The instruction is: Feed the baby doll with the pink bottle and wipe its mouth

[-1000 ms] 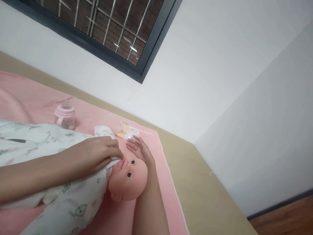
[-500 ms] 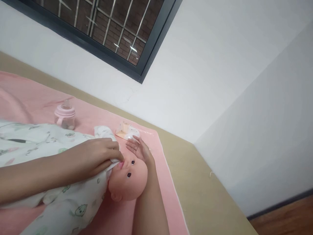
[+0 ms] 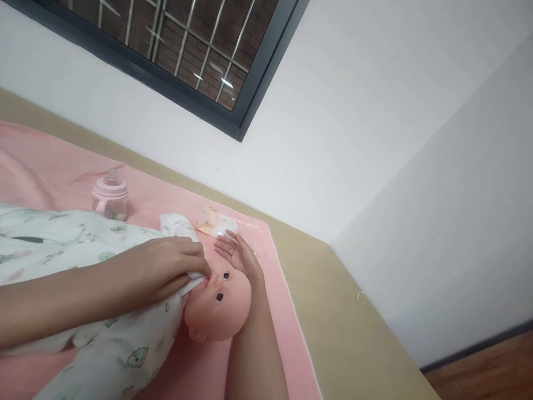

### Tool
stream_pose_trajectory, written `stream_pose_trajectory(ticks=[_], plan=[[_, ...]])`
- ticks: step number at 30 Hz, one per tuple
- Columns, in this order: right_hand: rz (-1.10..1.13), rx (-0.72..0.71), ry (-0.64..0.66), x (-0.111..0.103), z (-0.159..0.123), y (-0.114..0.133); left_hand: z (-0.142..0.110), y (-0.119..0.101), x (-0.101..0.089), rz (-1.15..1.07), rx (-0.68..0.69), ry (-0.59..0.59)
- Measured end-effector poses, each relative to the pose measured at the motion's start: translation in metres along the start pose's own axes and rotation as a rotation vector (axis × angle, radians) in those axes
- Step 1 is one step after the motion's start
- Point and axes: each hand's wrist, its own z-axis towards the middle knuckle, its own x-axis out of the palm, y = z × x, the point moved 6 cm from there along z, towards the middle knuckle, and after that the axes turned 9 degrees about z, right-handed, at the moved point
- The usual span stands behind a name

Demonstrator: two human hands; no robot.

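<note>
A baby doll (image 3: 222,305) with a bare head lies on its back, dressed in a white printed outfit (image 3: 137,355). My left hand (image 3: 179,264) reaches in from the left across its chest, fingers closed on a white wipe (image 3: 195,285) against the doll's mouth and chin. Part of the wipe is hidden under the fingers. Coming up from the bottom edge, my right arm passes beneath the doll's head. Beyond the head, my right hand (image 3: 239,253) is palm up with fingers spread, holding nothing. Its fingertips are beside a small orange and white soft pack (image 3: 214,222).
A pink baby bottle (image 3: 110,194) with a handle stands upright near the doll's side. Pink cloth (image 3: 287,344) covers part of the tan surface (image 3: 341,311). White walls meet at a corner behind it, and a dark-framed barred window (image 3: 245,105) is above.
The fingers of my left hand have shifted slightly over the doll's mouth, now covering more of the lips. My right hand and the doll stay in place.
</note>
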Motion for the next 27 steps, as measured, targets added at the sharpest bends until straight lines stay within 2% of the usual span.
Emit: stream_pose_trajectory(ticks=[12,18,27], plan=[[-0.003,0.003,0.004,0.0009,-0.0005,0.0000,-0.0005,-0.0012,-0.0004,-0.030,0.009,-0.016],[-0.012,-0.003,0.005,0.0003,0.0000,0.0002,-0.0011,-0.0027,-0.0017,-0.071,0.035,-0.086],[-0.008,-0.001,0.007,0.0002,0.0002,-0.0001,-0.0020,-0.0025,0.0034,-0.073,0.035,-0.085]])
